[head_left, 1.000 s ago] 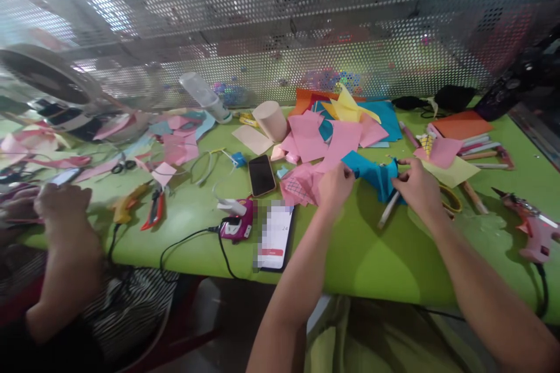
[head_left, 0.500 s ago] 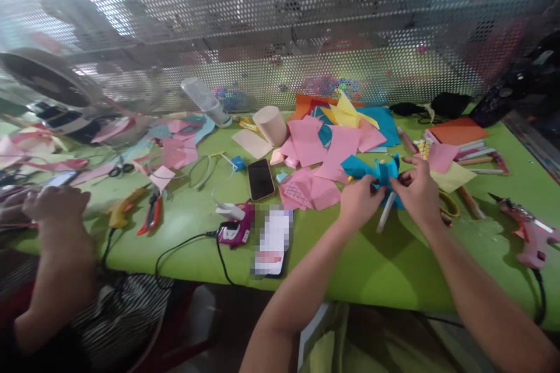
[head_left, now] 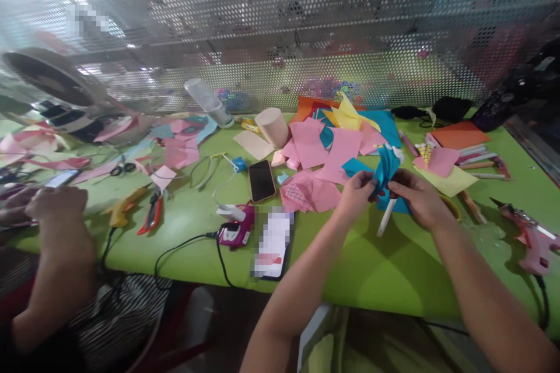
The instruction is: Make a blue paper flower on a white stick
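Both hands meet at a folded blue paper piece (head_left: 385,168), held upright above the green table. My left hand (head_left: 356,191) pinches its lower left side. My right hand (head_left: 413,195) grips it from the right, thumb and fingers closed on its lower edge. Something small and white shows at the top right of the piece. Below the hands a white stick (head_left: 385,218) slants down; whether it is joined to the paper is hidden. More blue paper (head_left: 355,168) lies behind my left hand, and pink sheets (head_left: 310,189) spread to its left.
Two phones (head_left: 261,180) and a purple power socket (head_left: 236,230) lie left of my arms. At the right edge is a pink glue gun (head_left: 531,236). A paper roll (head_left: 272,127) stands behind. Another person's hands (head_left: 55,204) are at the far left.
The blue paper has turned and now stands taller, with its folds fanned upward. My right hand has lowered and its fingers have come down from the top of the piece.
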### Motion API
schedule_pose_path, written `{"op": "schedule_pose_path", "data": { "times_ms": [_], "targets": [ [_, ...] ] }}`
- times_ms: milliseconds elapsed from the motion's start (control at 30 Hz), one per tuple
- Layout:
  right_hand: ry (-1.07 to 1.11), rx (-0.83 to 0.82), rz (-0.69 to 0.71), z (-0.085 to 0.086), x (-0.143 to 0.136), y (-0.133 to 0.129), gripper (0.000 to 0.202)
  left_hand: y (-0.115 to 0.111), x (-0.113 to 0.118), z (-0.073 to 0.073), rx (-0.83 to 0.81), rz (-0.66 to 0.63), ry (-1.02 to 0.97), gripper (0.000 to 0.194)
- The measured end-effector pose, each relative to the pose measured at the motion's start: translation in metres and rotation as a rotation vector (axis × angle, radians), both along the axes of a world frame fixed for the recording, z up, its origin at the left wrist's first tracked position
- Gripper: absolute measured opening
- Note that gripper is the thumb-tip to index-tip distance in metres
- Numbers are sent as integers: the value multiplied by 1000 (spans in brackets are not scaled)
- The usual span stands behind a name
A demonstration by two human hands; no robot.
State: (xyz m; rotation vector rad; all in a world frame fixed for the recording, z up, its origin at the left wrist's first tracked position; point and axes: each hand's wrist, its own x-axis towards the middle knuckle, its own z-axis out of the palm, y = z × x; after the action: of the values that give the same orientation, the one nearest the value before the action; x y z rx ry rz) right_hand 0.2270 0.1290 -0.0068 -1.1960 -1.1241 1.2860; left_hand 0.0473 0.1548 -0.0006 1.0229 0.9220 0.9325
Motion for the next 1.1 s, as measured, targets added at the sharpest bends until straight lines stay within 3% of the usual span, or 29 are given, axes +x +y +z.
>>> {"op": "schedule_pose_path", "data": {
  "times_ms": [100, 233, 400, 600, 833, 900, 1000, 1100],
  "targets": [
    [17, -1, 41, -2, -4, 0, 47, -3, 3, -6, 65, -72, 60, 7],
    [104, -7, -50, -5, -10, -1, 43, -8, 5, -9, 197, -77, 146, 6],
    [190, 10, -171, -4, -12, -1, 42, -16, 7, -2, 217, -123, 107, 18],
    [186, 65, -293, -1, -14, -1, 45, -19, 12, -9, 301, -55, 273, 16],
    [166, 48, -283, -3, -14, -2, 46, -24, 12, -6, 416, -43, 363, 14],
    [129, 52, -279, -3, -14, -3, 45, -24, 12, -6, 394, -32, 301, 16],
    [157, 33, -233, 3, -14, -5, 42, -22, 11, -2, 224, -68, 85, 25],
    [236, 0, -58, 13, -10, -9, 42, -20, 8, 5, 15, -148, -155, 44]
  ]
}}
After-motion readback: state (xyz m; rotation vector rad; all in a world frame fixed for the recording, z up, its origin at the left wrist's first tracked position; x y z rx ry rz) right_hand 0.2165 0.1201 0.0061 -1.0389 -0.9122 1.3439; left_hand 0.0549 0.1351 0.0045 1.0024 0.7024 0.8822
